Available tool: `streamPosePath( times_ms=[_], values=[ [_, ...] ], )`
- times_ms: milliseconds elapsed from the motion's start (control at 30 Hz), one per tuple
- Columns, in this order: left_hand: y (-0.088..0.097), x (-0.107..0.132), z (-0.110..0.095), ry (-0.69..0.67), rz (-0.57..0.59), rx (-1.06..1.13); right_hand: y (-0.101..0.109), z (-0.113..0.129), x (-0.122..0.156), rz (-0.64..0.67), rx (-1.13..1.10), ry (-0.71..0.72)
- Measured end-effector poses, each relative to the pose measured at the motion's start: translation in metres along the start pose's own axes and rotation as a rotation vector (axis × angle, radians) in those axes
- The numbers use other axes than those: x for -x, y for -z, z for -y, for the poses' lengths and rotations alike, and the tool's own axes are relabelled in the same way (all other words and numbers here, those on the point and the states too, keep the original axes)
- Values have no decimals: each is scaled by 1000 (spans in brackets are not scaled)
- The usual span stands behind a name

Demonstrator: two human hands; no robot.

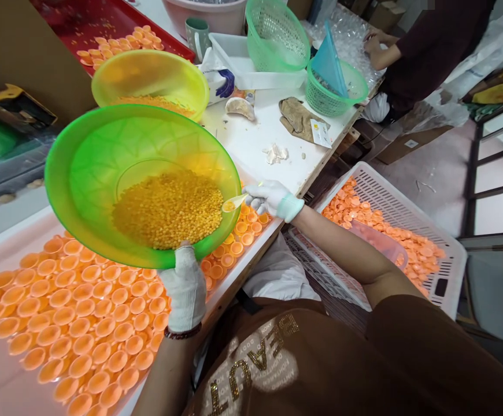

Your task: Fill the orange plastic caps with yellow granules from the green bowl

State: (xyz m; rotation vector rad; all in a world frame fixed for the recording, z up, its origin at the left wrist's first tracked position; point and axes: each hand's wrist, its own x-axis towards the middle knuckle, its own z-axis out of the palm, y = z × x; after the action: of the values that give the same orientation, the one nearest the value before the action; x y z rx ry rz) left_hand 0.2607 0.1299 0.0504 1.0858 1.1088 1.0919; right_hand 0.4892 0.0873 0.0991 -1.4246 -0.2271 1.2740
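Observation:
My left hand (pixel 185 289), in a white glove, grips the near rim of a large green bowl (pixel 91 150), which is tilted toward me. Small yellow pellets (pixel 169 211) are heaped in its lower side. With my right hand (pixel 269 198), gloved too, I hold a small pale spoon (pixel 234 203) at the bowl's right rim; a little yellow-orange shows in its scoop. Under the bowl, a shallow pale tray (pixel 0 370) carries rows of small orange cups (pixel 91 323). Some cups at the tray's right end look filled with yellow. The bowl hides part of the rows.
Behind stands a yellow bowl (pixel 147 75) of pellets, beside a red tray (pixel 60 34) with more orange cups. Green baskets (pixel 277 34) and a brown glove (pixel 297 118) lie on the white table. A white crate (pixel 451 260) of orange pieces sits right; a co-worker (pixel 433 52) stands beyond.

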Motion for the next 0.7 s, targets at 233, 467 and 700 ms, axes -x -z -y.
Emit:
streamPosePath(
  times_ms=[233,467,700],
  values=[
    [-3,-6,-14,35,-73,104,39,-10,13,-135,362,144],
    [13,-1,-31,29,-75,70,31,-17,22,-68,1136,591],
    [29,9,-18,47,-93,76,-1,-10,18,-63,881,893]
  ],
)
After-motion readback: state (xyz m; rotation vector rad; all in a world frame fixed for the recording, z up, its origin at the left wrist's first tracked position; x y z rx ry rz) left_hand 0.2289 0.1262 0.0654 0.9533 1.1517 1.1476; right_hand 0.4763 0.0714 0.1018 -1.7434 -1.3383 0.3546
